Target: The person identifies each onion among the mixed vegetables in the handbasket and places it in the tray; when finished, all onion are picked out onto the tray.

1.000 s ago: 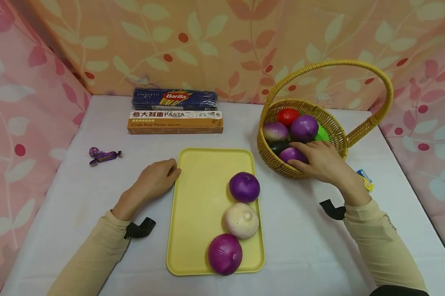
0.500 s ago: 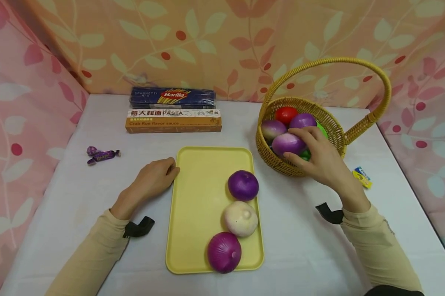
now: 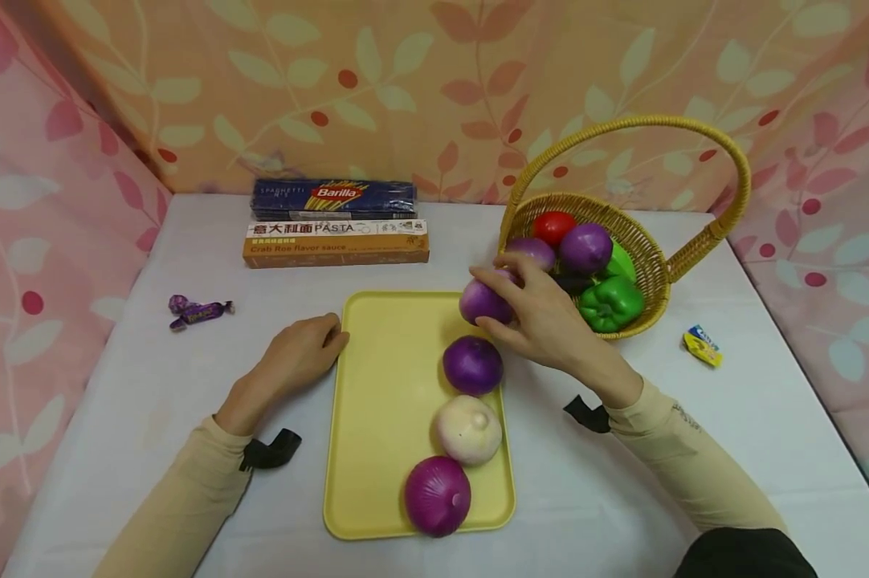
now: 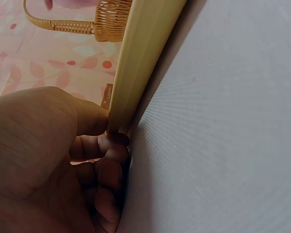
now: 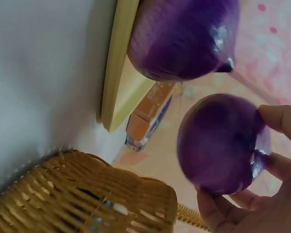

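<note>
My right hand (image 3: 524, 309) grips a purple onion (image 3: 480, 300) (image 5: 223, 143) above the far right corner of the yellow tray (image 3: 380, 385). On the tray's right side lie a purple onion (image 3: 472, 365) (image 5: 184, 36), a white onion (image 3: 468, 429) and a second purple onion (image 3: 438, 495) in a row. My left hand (image 3: 300, 353) rests on the table with curled fingers (image 4: 104, 165) touching the tray's left rim (image 4: 136, 63). The wicker basket (image 3: 647, 265) (image 5: 77, 199) stands to the right, holding a red tomato (image 3: 553, 226), two purple onions and a green pepper (image 3: 609, 303).
Two pasta boxes, a blue one (image 3: 333, 198) and an orange one (image 3: 336, 242), lie at the back. A purple wrapped candy (image 3: 196, 311) lies at the left, a yellow-blue candy (image 3: 702, 345) right of the basket. Patterned fabric walls enclose the table on three sides.
My right hand lifted a purple onion out of the basket and carried it left to the tray's far right corner. The green pepper now shows. The left hand stayed put.
</note>
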Action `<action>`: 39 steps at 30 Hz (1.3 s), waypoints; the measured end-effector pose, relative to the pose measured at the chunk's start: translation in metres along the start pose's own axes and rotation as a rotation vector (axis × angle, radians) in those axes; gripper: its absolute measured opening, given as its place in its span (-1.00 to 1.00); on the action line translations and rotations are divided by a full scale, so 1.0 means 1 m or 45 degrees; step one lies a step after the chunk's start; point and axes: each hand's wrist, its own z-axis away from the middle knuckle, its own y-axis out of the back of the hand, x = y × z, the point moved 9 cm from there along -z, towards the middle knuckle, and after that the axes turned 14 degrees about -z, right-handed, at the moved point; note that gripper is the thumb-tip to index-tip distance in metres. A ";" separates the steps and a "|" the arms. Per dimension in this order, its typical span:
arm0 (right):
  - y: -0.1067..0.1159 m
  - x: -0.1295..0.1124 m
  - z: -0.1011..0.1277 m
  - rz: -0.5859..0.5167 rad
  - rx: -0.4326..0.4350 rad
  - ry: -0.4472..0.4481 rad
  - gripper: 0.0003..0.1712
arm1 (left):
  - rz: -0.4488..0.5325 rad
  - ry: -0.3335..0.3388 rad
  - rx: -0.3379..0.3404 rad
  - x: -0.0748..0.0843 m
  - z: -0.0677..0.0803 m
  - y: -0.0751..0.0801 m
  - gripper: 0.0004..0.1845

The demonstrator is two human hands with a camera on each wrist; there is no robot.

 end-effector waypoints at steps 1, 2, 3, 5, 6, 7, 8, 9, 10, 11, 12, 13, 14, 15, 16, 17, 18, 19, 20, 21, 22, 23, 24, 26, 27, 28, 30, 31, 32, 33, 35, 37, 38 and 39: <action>-0.004 0.000 -0.003 0.025 -0.012 0.004 -0.32 | 0.001 0.002 0.000 0.000 0.000 -0.001 -0.74; -0.007 0.001 -0.005 0.043 -0.020 0.006 -0.31 | 0.003 0.004 0.000 0.000 0.001 -0.001 -0.74; -0.010 0.002 -0.008 0.053 -0.027 0.006 -0.30 | 0.006 0.007 0.000 0.000 0.001 -0.002 -0.74; -0.016 0.004 -0.013 0.063 -0.046 -0.012 -0.31 | 0.007 0.009 -0.004 0.000 0.002 -0.003 -0.74; -0.019 0.005 -0.015 0.067 -0.057 -0.019 -0.33 | 0.008 0.010 -0.007 0.000 0.002 -0.004 -0.74; -0.022 0.006 -0.016 0.074 -0.073 -0.028 -0.35 | 0.008 0.012 -0.008 0.000 0.002 -0.004 -0.74; -0.025 0.006 -0.018 0.089 -0.092 -0.031 -0.37 | 0.008 0.014 -0.010 -0.001 0.002 -0.005 -0.74; -0.029 0.006 -0.019 0.112 -0.113 -0.030 -0.38 | 0.007 0.014 -0.010 -0.001 0.003 -0.005 -0.74; -0.032 0.006 -0.021 0.135 -0.137 -0.026 -0.40 | 0.006 0.014 -0.011 -0.001 0.003 -0.006 -0.75; -0.036 0.005 -0.022 0.154 -0.158 -0.018 -0.42 | 0.007 0.014 -0.009 -0.001 0.003 -0.006 -0.75; -0.039 0.005 -0.022 0.170 -0.176 -0.011 -0.42 | 0.007 0.014 -0.009 0.000 0.003 -0.006 -0.75; -0.043 0.006 -0.023 0.180 -0.193 -0.007 -0.44 | 0.010 0.013 -0.008 0.000 0.004 -0.006 -0.75; -0.046 0.006 -0.023 0.183 -0.209 -0.005 -0.44 | 0.011 0.010 -0.007 0.000 0.004 -0.006 -0.75; -0.049 0.007 -0.023 0.178 -0.223 -0.002 -0.45 | 0.010 0.007 -0.006 0.000 0.004 -0.007 -0.75; -0.052 0.008 -0.022 0.170 -0.237 -0.006 -0.46 | 0.010 0.006 -0.009 0.000 0.004 -0.007 -0.74; -0.055 0.009 -0.022 0.165 -0.250 -0.012 -0.47 | 0.009 0.005 -0.009 0.001 0.004 -0.007 -0.74; -0.058 0.010 -0.021 0.158 -0.262 -0.018 -0.48 | 0.009 0.003 -0.010 0.001 0.004 -0.008 -0.74; -0.060 0.011 -0.020 0.150 -0.273 -0.025 -0.48 | 0.008 0.002 -0.008 0.001 0.004 -0.007 -0.74; -0.061 0.012 -0.019 0.145 -0.282 -0.030 -0.47 | 0.006 0.000 -0.006 0.001 0.004 -0.007 -0.74; -0.062 0.012 -0.018 0.145 -0.290 -0.032 -0.46 | 0.005 0.000 -0.005 0.002 0.004 -0.007 -0.74; -0.063 0.013 -0.018 0.152 -0.297 -0.036 -0.45 | 0.003 -0.001 -0.001 0.002 0.003 -0.006 -0.74; -0.063 0.013 -0.018 0.157 -0.299 -0.035 -0.43 | 0.000 -0.003 0.002 0.002 0.003 -0.005 -0.74; -0.063 0.013 -0.018 0.160 -0.301 -0.036 -0.42 | -0.002 -0.003 0.003 0.002 0.003 -0.004 -0.74; -0.062 0.013 -0.018 0.167 -0.303 -0.042 -0.41 | -0.007 0.000 0.003 0.002 0.002 -0.003 -0.75; -0.061 0.013 -0.019 0.168 -0.304 -0.048 -0.42 | -0.007 0.002 0.002 0.001 0.002 -0.002 -0.75; -0.060 0.013 -0.019 0.167 -0.306 -0.054 -0.43 | -0.009 0.003 0.001 0.001 0.002 -0.002 -0.75; -0.060 0.014 -0.020 0.166 -0.314 -0.064 -0.46 | -0.006 0.006 -0.001 0.001 0.002 -0.001 -0.74; -0.060 0.014 -0.021 0.165 -0.316 -0.064 -0.47 | -0.004 0.007 0.000 0.001 0.002 -0.001 -0.74; -0.059 0.014 -0.021 0.166 -0.317 -0.066 -0.49 | -0.003 0.007 0.002 0.001 0.002 0.000 -0.74; -0.059 0.014 -0.021 0.168 -0.316 -0.063 -0.50 | -0.001 0.007 0.004 0.000 0.002 0.000 -0.74; -0.059 0.014 -0.022 0.178 -0.310 -0.054 -0.52 | 0.002 0.004 0.008 0.001 0.002 0.000 -0.74; -0.058 0.013 -0.022 0.182 -0.302 -0.047 -0.54 | 0.003 0.004 0.009 0.000 0.002 0.000 -0.74; -0.057 0.013 -0.022 0.182 -0.298 -0.046 -0.54 | 0.003 0.004 0.009 0.000 0.002 0.000 -0.75; -0.057 0.013 -0.022 0.182 -0.296 -0.044 -0.55 | 0.002 0.004 0.009 0.000 0.002 0.000 -0.74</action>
